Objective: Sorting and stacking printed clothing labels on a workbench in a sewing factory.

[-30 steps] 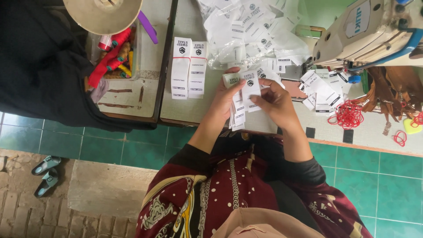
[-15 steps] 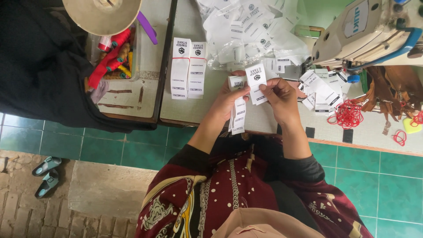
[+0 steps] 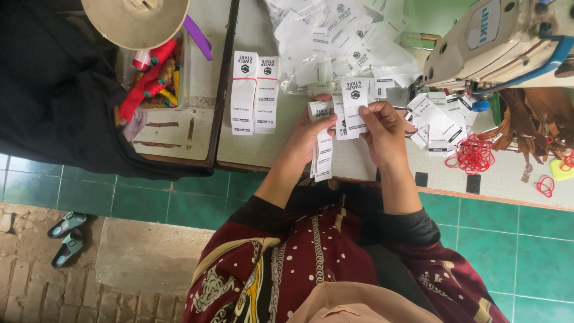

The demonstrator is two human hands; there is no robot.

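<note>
The left hand (image 3: pixel 312 133) pinches a thin stack of long white fabric garment labels (image 3: pixel 323 149) that hangs down past the table edge, while the right hand (image 3: pixel 382 128) grips a single white printed label (image 3: pixel 354 104) between thumb and fingers, lifted just above the stack. Both hands are closed on their labels, over the pale worktable (image 3: pixel 287 155).

The slippery woven strips could slide out of the left pinch and fan apart, or 2 thin labels could cling together and be taken as 1. The loose heap of white labels in clear plastic wrap (image 3: pixel 341 42) lies near, so a dropped piece could get lost in it.

2 neat flat columns of labels (image 3: pixel 254 93) lie to the left. Red rubber bands (image 3: pixel 475 155) tangle beside the cream metal sewing machine (image 3: pixel 496 39).
</note>
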